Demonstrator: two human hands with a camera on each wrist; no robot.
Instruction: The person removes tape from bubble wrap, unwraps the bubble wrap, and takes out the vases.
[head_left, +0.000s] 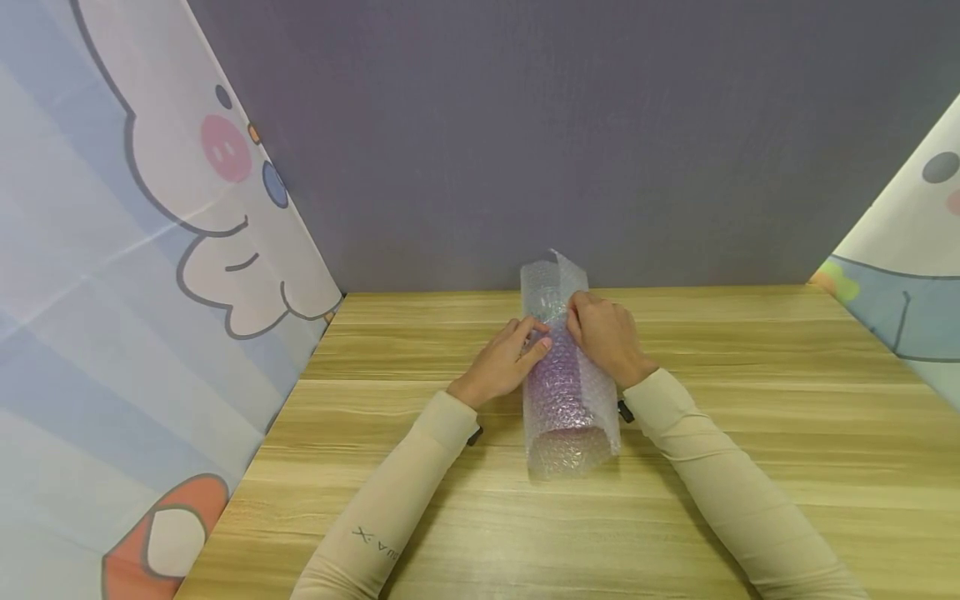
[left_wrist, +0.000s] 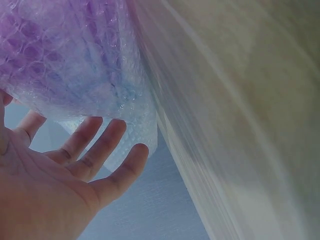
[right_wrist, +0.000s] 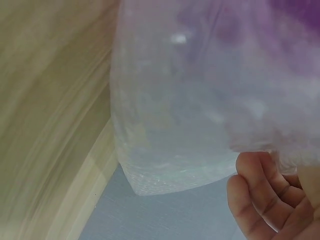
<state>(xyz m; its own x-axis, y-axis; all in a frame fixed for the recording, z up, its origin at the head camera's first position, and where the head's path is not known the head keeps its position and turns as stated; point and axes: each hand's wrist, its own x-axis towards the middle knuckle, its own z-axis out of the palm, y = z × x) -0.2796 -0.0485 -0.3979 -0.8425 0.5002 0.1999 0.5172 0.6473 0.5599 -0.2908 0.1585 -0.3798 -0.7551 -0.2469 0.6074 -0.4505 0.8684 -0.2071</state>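
A roll of clear bubble wrap (head_left: 551, 392) lies lengthwise on the table around a long purple item with a bluish far end; the wrap blurs the item's kind. On its left side, my left hand (head_left: 504, 360) rests against the wrap with fingers spread and gently bent. The left wrist view shows those fingertips (left_wrist: 135, 152) touching the bubbly surface. My right hand (head_left: 606, 335) pinches the loose edge of the wrap on the upper right. In the right wrist view, its curled fingers (right_wrist: 255, 182) hold that edge, with the thumb mostly hidden.
The wood-grain table (head_left: 750, 400) extends to both sides of the roll. A grey panel (head_left: 562, 142) stands along the table's back edge. Cartoon-printed cloth hangs (head_left: 172, 250) at the left, with more at the right.
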